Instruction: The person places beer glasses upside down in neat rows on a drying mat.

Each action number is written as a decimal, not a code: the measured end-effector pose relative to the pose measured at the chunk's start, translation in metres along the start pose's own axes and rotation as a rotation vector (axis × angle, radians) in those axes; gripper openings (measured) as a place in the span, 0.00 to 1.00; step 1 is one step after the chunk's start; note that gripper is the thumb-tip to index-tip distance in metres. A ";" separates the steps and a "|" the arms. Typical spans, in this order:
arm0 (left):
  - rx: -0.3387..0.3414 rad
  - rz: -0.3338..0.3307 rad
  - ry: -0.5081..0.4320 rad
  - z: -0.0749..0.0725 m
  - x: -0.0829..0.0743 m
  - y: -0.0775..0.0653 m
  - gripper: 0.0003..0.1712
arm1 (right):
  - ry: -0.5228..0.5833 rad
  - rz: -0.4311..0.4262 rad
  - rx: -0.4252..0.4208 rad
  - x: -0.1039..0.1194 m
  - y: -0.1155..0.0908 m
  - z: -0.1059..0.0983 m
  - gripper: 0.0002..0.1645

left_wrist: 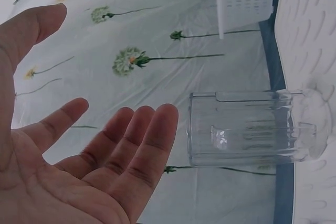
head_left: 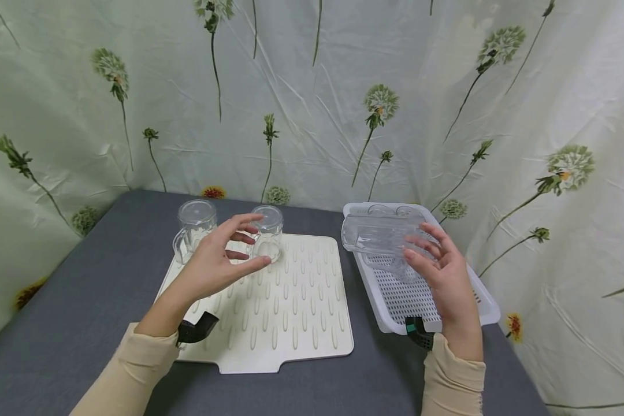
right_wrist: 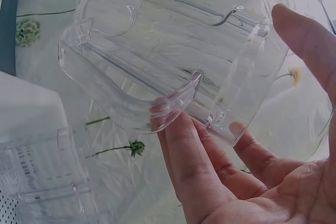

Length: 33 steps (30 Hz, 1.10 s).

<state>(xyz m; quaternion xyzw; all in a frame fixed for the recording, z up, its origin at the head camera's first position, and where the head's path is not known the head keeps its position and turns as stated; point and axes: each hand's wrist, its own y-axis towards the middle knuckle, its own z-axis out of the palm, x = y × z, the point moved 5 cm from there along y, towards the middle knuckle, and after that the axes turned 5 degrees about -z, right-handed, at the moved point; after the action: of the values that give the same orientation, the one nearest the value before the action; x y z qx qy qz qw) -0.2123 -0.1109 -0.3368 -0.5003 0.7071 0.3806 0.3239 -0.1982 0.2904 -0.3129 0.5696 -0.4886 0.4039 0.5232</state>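
Note:
My right hand (head_left: 442, 271) holds a clear glass mug (head_left: 369, 234) tipped on its side above the white basket. In the right wrist view, the thumb is at one end of this mug (right_wrist: 173, 51) and fingertips are at its handle (right_wrist: 121, 98). My left hand (head_left: 218, 257) holds nothing, its fingers loosely spread. Just beyond those fingers a second glass mug (head_left: 268, 225) stands on the white drying mat; the left wrist view shows a gap between the fingertips and this mug (left_wrist: 236, 129). A third mug (head_left: 196, 216), with its handle showing, stands farther left.
The perforated white basket (head_left: 377, 309) stands right of the cream-white ridged mat (head_left: 286, 329), with more clear glassware (right_wrist: 47, 177) in it. Both are on a dark grey table (head_left: 83, 300). A flowered curtain (head_left: 312, 115) hangs behind.

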 end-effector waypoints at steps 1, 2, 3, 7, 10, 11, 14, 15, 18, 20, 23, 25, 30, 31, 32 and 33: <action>0.001 0.000 -0.003 0.000 0.000 0.000 0.46 | 0.002 -0.005 0.004 0.001 0.000 0.001 0.37; 0.001 0.003 -0.005 0.000 -0.001 0.000 0.46 | 0.003 -0.009 0.006 0.001 0.001 0.002 0.37; 0.002 0.005 -0.007 -0.001 -0.001 0.000 0.46 | 0.002 -0.013 0.008 0.002 0.001 0.003 0.37; 0.003 0.023 -0.012 -0.001 -0.003 -0.001 0.47 | 0.023 -0.035 0.023 0.005 0.003 0.008 0.37; 0.007 0.042 -0.024 0.000 -0.004 -0.001 0.47 | 0.050 -0.045 0.039 0.006 0.005 0.013 0.37; 0.009 0.049 -0.028 0.000 -0.005 -0.001 0.47 | 0.057 -0.047 0.043 0.007 0.006 0.015 0.37; 0.017 0.068 -0.043 0.002 -0.006 -0.002 0.48 | 0.066 -0.045 0.058 0.008 0.007 0.020 0.37; 0.020 0.074 -0.046 0.003 -0.007 -0.002 0.48 | 0.066 -0.045 0.062 0.008 0.007 0.022 0.38; 0.028 0.093 -0.055 0.004 -0.009 -0.002 0.49 | 0.066 -0.046 0.073 0.010 0.008 0.027 0.39; 0.032 0.102 -0.064 0.006 -0.010 -0.002 0.49 | 0.069 -0.052 0.084 0.011 0.009 0.030 0.39; 0.038 0.108 -0.073 0.007 -0.010 -0.002 0.50 | 0.073 -0.060 0.093 0.011 0.010 0.035 0.38; 0.040 0.108 -0.078 0.008 -0.011 -0.002 0.50 | 0.068 -0.068 0.102 0.011 0.010 0.038 0.38; 0.043 0.111 -0.084 0.009 -0.012 -0.002 0.50 | 0.039 -0.071 0.120 0.011 0.011 0.045 0.39; 0.044 0.113 -0.085 0.010 -0.012 -0.002 0.50 | 0.037 -0.072 0.126 0.011 0.012 0.046 0.40; 0.045 0.113 -0.085 0.010 -0.013 -0.002 0.50 | 0.041 -0.073 0.135 0.011 0.012 0.048 0.40; 0.048 0.114 -0.086 0.010 -0.013 -0.002 0.50 | 0.050 -0.076 0.142 0.011 0.012 0.049 0.40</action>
<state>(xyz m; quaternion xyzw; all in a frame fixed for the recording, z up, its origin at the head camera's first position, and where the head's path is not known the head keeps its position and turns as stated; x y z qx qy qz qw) -0.2054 -0.0964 -0.3316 -0.4344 0.7287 0.4027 0.3436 -0.2104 0.2404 -0.3064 0.6131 -0.4237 0.4315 0.5084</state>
